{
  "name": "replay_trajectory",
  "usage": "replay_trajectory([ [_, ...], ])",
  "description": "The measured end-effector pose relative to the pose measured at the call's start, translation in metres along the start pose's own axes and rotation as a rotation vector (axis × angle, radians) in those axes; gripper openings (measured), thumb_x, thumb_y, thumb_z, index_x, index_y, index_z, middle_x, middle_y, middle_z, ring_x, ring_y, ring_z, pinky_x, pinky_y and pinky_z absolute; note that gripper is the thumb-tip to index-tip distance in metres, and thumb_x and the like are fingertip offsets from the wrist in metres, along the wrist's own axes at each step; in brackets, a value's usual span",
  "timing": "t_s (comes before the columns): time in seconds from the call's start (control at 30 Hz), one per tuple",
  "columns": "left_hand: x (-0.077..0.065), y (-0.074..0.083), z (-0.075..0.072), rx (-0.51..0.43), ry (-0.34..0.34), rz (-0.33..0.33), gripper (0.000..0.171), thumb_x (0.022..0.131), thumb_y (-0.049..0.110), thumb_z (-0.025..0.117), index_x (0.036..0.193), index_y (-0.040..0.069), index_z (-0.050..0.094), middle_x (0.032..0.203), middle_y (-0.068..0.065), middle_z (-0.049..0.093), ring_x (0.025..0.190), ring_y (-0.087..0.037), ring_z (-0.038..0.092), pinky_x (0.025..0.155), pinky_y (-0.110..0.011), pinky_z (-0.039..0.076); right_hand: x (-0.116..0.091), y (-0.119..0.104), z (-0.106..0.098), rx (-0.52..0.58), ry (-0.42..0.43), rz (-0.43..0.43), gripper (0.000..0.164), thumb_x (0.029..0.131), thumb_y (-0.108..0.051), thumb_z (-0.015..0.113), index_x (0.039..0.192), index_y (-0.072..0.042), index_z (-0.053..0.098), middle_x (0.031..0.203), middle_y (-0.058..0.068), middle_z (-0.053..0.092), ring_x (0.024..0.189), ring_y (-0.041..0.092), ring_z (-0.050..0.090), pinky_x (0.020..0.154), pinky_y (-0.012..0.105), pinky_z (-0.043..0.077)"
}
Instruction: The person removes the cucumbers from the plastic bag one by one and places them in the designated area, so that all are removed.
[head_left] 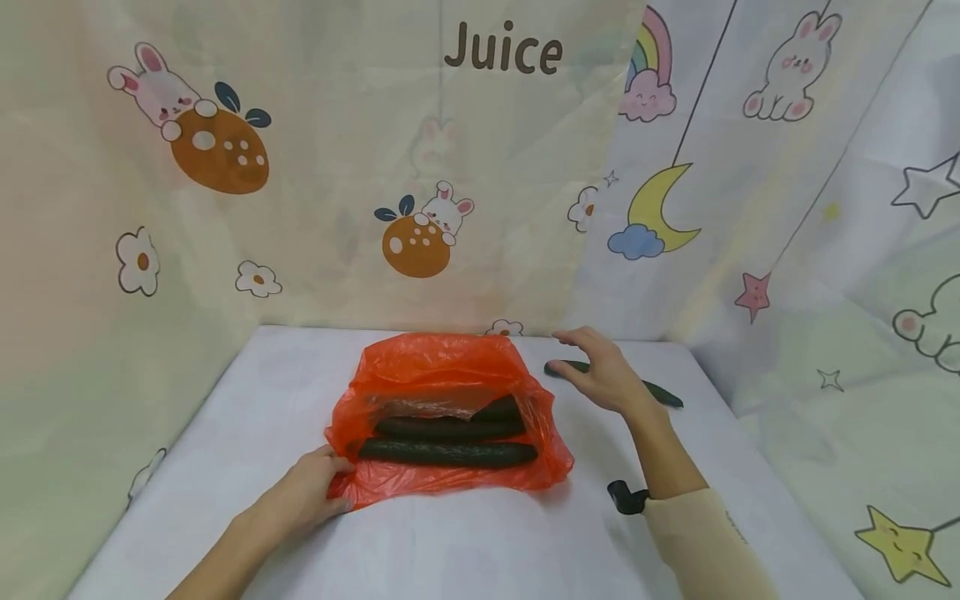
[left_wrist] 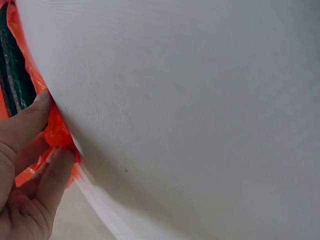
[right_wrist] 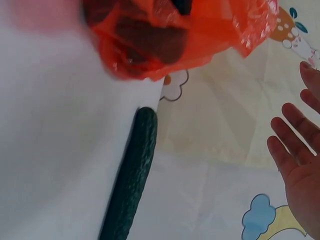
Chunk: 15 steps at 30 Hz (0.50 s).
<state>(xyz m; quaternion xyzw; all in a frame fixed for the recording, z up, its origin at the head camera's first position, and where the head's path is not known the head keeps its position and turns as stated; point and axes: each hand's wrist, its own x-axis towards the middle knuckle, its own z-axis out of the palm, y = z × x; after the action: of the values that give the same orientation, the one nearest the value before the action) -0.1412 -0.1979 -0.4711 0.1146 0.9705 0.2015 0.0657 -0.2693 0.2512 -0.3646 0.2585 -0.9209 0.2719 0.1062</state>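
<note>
A red plastic bag (head_left: pixel 442 358) lies on the table with its mouth facing me, and dark green cucumbers (head_left: pixel 450 452) lie side by side inside it. At the bag's near left corner my left hand (head_left: pixel 307 487) pinches the thin plastic edge between thumb and fingers, as the left wrist view also shows. Another cucumber (head_left: pixel 663 394) rests on the table to the right of the bag. My right hand (head_left: pixel 603 375) hovers over that cucumber, hiding its middle in the head view. In the right wrist view the fingers are spread and apart from the cucumber (right_wrist: pixel 131 175).
The white tabletop (head_left: pixel 525 550) stretches around the bag. A cloth printed with cartoon rabbits and stars (head_left: pixel 337 125) hangs behind the table and along its sides. A small black device (head_left: pixel 626 497) sits at my right wrist, beside the sleeve (head_left: pixel 705 542).
</note>
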Motion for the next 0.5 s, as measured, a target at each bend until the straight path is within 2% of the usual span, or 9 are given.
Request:
replay_trajectory([
  [0.2,0.004,0.005,-0.002,-0.009,-0.007,0.003,0.05,0.074,0.025,0.093,0.116,0.004,0.074,0.115,-0.006,0.067,0.108,-0.026,0.063,0.099,-0.052,0.052,0.001,-0.017,0.004,0.004,0.031,-0.043,0.052,0.094,-0.028,0.076,0.142,-0.018,0.059,0.136,0.008,0.062,0.126,0.029,0.059,0.102,0.056,0.05],
  [0.33,0.004,0.004,-0.003,-0.017,-0.017,-0.007,0.051,0.075,0.027,0.093,0.116,0.005,0.074,0.115,-0.006,0.066,0.108,-0.025,0.063,0.099,-0.053,0.052,0.002,-0.028,0.009,0.028,0.034,-0.087,0.052,0.094,-0.024,0.077,0.142,-0.016,0.059,0.138,0.007,0.061,0.127,0.028,0.058,0.103,0.056,0.05],
  [0.5,0.004,0.001,-0.004,-0.023,-0.021,-0.011,0.05,0.074,0.026,0.093,0.115,0.006,0.074,0.114,-0.005,0.066,0.107,-0.025,0.062,0.099,-0.053,0.052,0.007,-0.045,0.019,0.083,0.016,-0.131,0.051,0.096,-0.028,0.075,0.143,-0.018,0.058,0.139,0.003,0.06,0.128,0.024,0.056,0.104,0.052,0.05],
])
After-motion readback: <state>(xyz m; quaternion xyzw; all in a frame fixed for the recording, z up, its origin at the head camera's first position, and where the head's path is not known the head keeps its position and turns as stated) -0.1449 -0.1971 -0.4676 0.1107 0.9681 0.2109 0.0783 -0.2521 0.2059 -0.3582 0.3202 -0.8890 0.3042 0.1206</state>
